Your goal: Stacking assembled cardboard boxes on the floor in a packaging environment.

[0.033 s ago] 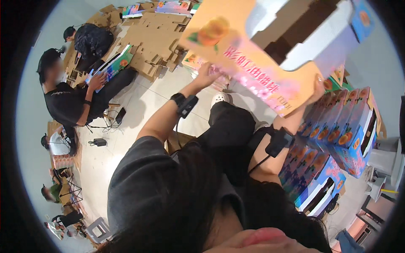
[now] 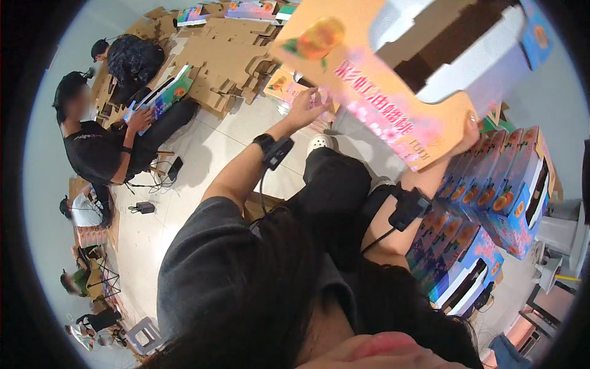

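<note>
A printed cardboard carton (image 2: 362, 92), peach and pink with a fruit picture, is raised at the upper right. A large cut-out in its printed side shows a brown and white interior. My right hand (image 2: 465, 134) grips the carton's lower right corner. My left hand (image 2: 307, 109) is just left of the carton's lower edge, fingers apart and holding nothing. Behind the left hand a similar carton (image 2: 284, 89) sits low near the floor, partly hidden.
Finished-looking cartons (image 2: 501, 178) are stacked at my right, close to my right forearm. Flat brown cardboard (image 2: 215, 52) spreads across the far side. At the left a seated person (image 2: 92, 141) handles another carton (image 2: 166, 95). A black adapter (image 2: 142, 208) with cables lies on the floor.
My left hand has come away from the carton's edge and its fingers have spread. The carton has shifted slightly to the right in my right hand.
</note>
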Demonstrator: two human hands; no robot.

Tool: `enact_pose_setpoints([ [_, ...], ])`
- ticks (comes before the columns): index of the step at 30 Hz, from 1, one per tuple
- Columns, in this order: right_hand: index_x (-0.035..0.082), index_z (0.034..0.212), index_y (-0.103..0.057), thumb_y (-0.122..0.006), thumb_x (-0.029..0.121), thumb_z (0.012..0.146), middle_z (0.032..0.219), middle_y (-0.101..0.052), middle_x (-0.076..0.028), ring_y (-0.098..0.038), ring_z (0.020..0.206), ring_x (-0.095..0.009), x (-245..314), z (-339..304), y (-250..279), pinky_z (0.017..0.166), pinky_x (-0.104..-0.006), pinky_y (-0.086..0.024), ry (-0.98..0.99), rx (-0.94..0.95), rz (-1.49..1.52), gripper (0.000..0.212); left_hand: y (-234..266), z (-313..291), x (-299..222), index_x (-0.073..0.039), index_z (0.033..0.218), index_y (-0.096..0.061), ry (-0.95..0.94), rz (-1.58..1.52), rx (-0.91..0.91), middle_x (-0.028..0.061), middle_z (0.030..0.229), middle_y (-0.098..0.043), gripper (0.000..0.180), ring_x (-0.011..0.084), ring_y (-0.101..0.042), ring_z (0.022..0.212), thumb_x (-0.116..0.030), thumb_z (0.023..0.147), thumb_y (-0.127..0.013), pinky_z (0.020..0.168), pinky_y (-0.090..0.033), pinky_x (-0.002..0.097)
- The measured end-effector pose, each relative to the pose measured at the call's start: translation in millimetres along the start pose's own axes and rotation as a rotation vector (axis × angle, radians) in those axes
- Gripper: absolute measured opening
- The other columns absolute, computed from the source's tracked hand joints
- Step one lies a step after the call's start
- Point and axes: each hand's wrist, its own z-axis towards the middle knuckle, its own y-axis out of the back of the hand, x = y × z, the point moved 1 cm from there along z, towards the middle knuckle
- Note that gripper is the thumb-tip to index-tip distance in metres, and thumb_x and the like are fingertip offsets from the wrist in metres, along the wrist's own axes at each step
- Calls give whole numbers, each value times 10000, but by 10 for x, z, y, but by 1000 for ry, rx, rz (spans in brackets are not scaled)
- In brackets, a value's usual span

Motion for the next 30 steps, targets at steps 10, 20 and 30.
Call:
enact_pose_setpoints([
  [10, -92, 1137, -464, -527, 289, 793, 1029, -574, -202, -602, 889, -294, 607, 200, 581, 779, -388, -497, 217, -165, -550, 517, -503, 466, -311, 39, 1291, -314, -69, 675, -196, 235, 1202, -415, 948, 393, -372, 1172, -511, 618, -693, 1005, -254, 523],
  [20, -78, 1091, -511, -530, 363, 781, 992, -579, -177, -596, 891, -265, 502, 192, 193, 765, -372, -491, 238, -308, -640, 539, -546, 497, -534, -13, 1354, -276, 278, 844, -257, 187, 1171, -464, 1102, 334, -464, 1118, -647, 539, -658, 1013, -102, 627],
  [30, -80, 994, -525, -632, 130, 727, 918, -581, -150, -610, 760, -208, 597, 143, 81, 682, -297, -500, 384, -352, -552, 356, -423, 473, -489, -81, 1222, -406, 253, 719, -348, 153, 1139, -497, 899, 305, -451, 1142, -577, 535, -707, 1027, -74, 628],
])
